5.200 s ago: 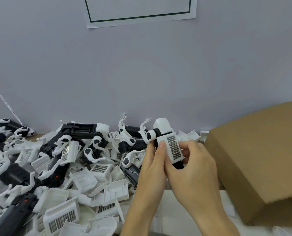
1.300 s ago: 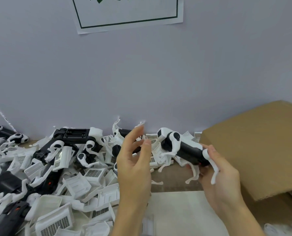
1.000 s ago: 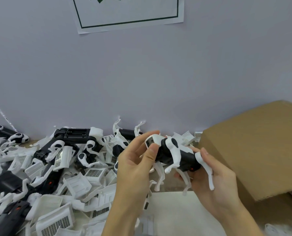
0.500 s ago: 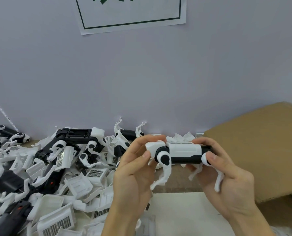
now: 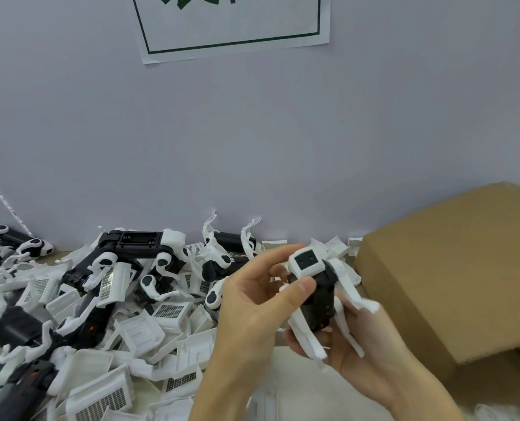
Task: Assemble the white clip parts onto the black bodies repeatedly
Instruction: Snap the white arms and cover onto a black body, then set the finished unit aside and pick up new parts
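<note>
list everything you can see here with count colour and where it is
held black body: one, black with white legs and a white end cap, between both hands, centre right
loose white clip parts: many, too heaped to count, white, some with grey grilles, piled left and centre
other black bodies: several, black, some with white parts fitted, mixed into the pile at left
cardboard box: one, brown, right side
paper sign: one, white with a green border, on the wall at top
wall: one, pale grey, behind everything
left hand: one, thumb on the held black body's side
right hand: one, cradles the held black body from below
</note>
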